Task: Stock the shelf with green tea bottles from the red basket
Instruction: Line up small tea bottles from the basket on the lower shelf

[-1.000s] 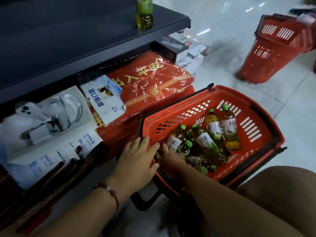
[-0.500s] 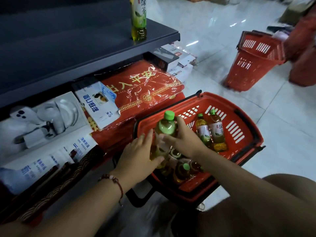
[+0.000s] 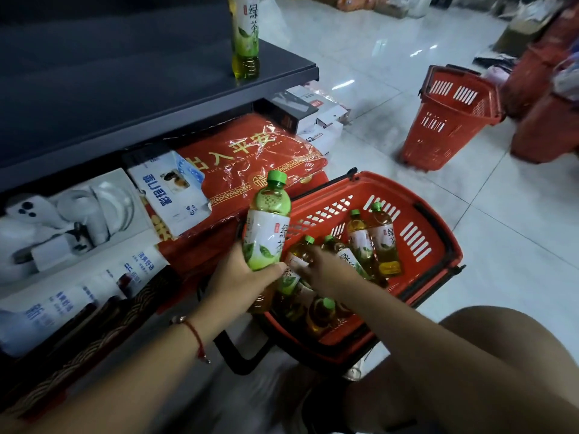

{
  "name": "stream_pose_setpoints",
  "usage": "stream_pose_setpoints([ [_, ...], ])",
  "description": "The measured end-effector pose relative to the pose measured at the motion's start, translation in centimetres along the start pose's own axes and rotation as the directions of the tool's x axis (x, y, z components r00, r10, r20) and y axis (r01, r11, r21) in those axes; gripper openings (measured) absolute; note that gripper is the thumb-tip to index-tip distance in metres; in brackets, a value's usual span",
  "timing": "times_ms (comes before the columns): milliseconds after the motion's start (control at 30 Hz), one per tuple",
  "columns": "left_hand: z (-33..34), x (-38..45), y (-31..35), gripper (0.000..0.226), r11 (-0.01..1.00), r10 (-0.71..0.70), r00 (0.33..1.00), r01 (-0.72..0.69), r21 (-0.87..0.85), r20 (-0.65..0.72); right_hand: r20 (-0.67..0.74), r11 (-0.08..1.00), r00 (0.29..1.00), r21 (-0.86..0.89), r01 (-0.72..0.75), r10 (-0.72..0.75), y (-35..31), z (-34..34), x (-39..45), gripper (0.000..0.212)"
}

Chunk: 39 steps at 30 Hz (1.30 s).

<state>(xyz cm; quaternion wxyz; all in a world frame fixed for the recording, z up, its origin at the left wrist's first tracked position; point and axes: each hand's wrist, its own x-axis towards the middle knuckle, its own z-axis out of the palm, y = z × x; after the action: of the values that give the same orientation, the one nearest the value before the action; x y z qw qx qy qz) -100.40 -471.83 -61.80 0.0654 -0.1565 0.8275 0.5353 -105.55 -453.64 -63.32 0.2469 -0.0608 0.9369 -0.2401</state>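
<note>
My left hand [image 3: 241,277] grips a green tea bottle [image 3: 266,227] by its lower half and holds it upright above the near-left corner of the red basket [image 3: 438,242]. My right hand [image 3: 326,270] reaches into the basket and rests its fingers on another bottle [image 3: 299,255] lying there; whether it grips that bottle is unclear. Several more green-capped bottles lie in the basket, two of them [image 3: 374,239] leaning at its far side. One green tea bottle [image 3: 245,39] stands on the dark shelf [image 3: 125,89] near its right end.
Below the shelf lie a red wrapped package [image 3: 250,161], white boxed goods [image 3: 72,220] and small cartons [image 3: 313,114]. A second red basket [image 3: 451,117] stands on the tiled floor to the right, with red bins [image 3: 545,120] behind it. My knee [image 3: 501,346] is at the lower right.
Both hands were down in the basket. A bottle came up between them, my left hand now holds it higher alone, and my right hand has gone back down among the bottles.
</note>
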Motion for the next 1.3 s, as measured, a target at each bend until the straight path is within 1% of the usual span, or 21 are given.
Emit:
stream_pose_setpoints([
  [67, -0.7, 0.3, -0.6, 0.053, 0.999, -0.012, 1.0, 0.013, 0.029, -0.007, 0.164, 0.931, 0.976, -0.358, -0.077, 0.144, 3.0, 3.0, 1.8, 0.065],
  [133, -1.2, 0.3, -1.1, 0.053, 0.999, -0.013, 1.0, 0.013, 0.041, 0.005, 0.215, 0.856, 0.95, -0.509, -0.087, 0.224, 5.0, 5.1, 2.6, 0.054],
  [233, -1.5, 0.1, -1.4, 0.05, 0.999, 0.009, 1.0, -0.009, 0.031, 0.018, 0.181, 0.855, 0.957, -0.507, -0.108, 0.227, 5.9, 6.1, 3.1, 0.035],
  [333, -1.8, 0.0, -1.5, 0.049, 0.999, 0.024, 0.999, -0.026, 0.044, 0.039, 0.156, 0.873, 0.97, -0.478, -0.091, 0.186, 4.9, 5.6, 3.4, 0.026],
  [467, -2.5, -0.1, -1.0, 0.06, 0.996, 0.056, 0.996, -0.061, 0.063, 0.075, 0.082, 0.952, 0.982, -0.273, -0.141, 0.169, 2.7, 3.6, 2.7, 0.026],
  [533, -2.7, -0.4, -0.5, 0.065, 0.995, 0.08, 0.994, -0.084, 0.049, 0.076, 0.01, 0.979, 0.992, -0.16, -0.124, 0.127, 1.4, 1.4, 2.0, 0.022],
  [600, -3.1, -0.7, 0.0, 0.067, 0.994, 0.106, 0.992, -0.107, 0.015, 0.074, -0.042, 0.996, 0.998, -0.079, -0.044, 0.04, -0.2, -1.6, 0.6, 0.013],
  [700, -3.9, -1.5, 1.0, 0.065, 0.986, 0.164, 0.983, -0.162, -0.031, 0.079, -0.071, 0.989, 0.988, 0.043, 0.139, -0.135, -1.8, -6.3, -2.4, 0.017],
  [800, -5.1, -2.7, 2.2, 0.066, 0.975, 0.223, 0.973, -0.221, -0.031, 0.058, -0.233, 0.909, 0.922, 0.213, 0.358, -0.308, -2.7, -10.2, -5.7, 0.025],
  [833, -5.5, -3.1, 2.6, 0.066, 0.97, 0.245, 0.969, -0.244, -0.017, 0.034, -0.277, 0.844, 0.906, 0.352, 0.406, -0.32, -2.7, -10.8, -6.2, 0.028],
  [867, -6.0, -3.5, 2.8, 0.066, 0.965, 0.26, 0.965, -0.26, -0.007, 0.01, -0.298, 0.722, 0.907, 0.55, 0.419, -0.299, -3.0, -11.0, -6.6, 0.029],
  [933, -6.8, -4.3, 3.1, 0.068, 0.965, 0.263, 0.965, -0.263, -0.015, -0.019, -0.255, 0.421, 0.942, 0.846, 0.327, -0.219, -3.7, -10.7, -6.6, 0.027],
  [967, -7.1, -4.6, 3.3, 0.07, 0.966, 0.257, 0.966, -0.258, -0.031, -0.026, -0.228, 0.332, 0.956, 0.901, 0.28, -0.187, -4.2, -10.5, -6.5, 0.031],
  [1033, -7.6, -5.3, 3.2, 0.072, 0.968, 0.24, 0.97, -0.242, -0.067, -0.044, -0.153, 0.247, 0.985, 0.954, 0.169, -0.081, -5.5, -10.1, -6.4, 0.047],
  [1067, -7.9, -5.5, 3.1, 0.069, 0.969, 0.228, 0.972, -0.232, -0.081, -0.054, -0.082, 0.169, 0.997, 0.982, 0.08, 0.005, -5.8, -9.7, -6.2, 0.053],
  [1133, -8.5, -5.8, 2.9, 0.058, 0.97, 0.211, 0.975, -0.217, -0.105, -0.069, 0.147, -0.101, 0.983, 0.986, -0.136, 0.114, -6.2, -8.7, -5.8, 0.057],
  [1167, -8.8, -5.9, 2.8, 0.056, 0.971, 0.204, 0.976, -0.211, -0.114, -0.076, 0.279, -0.212, 0.952, 0.945, -0.249, 0.126, -6.2, -8.0, -5.5, 0.06],
  [1200, -9.2, -6.1, 2.8, 0.055, 0.971, 0.197, 0.977, -0.207, -0.122, -0.086, 0.406, -0.274, 0.909, 0.889, -0.367, 0.099, -6.2, -7.2, -5.3, 0.062],
  [1233, -9.5, -6.1, 2.7, 0.056, 0.969, 0.197, 0.976, -0.208, -0.129, -0.098, 0.505, -0.258, 0.86, 0.842, -0.473, 0.073, -6.3, -6.5, -5.5, 0.065],
  [1267, -9.9, -6.2, 2.7, 0.059, 0.968, 0.199, 0.974, -0.213, -0.135, -0.107, 0.566, -0.204, 0.823, 0.811, -0.548, 0.037, -6.5, -5.8, -5.6, 0.071],
  [1300, -10.2, -6.3, 2.7, 0.063, 0.967, 0.199, 0.974, -0.214, -0.142, -0.11, 0.591, -0.091, 0.807, 0.804, -0.587, 0.018, -6.6, -5.2, -5.4, 0.08],
])
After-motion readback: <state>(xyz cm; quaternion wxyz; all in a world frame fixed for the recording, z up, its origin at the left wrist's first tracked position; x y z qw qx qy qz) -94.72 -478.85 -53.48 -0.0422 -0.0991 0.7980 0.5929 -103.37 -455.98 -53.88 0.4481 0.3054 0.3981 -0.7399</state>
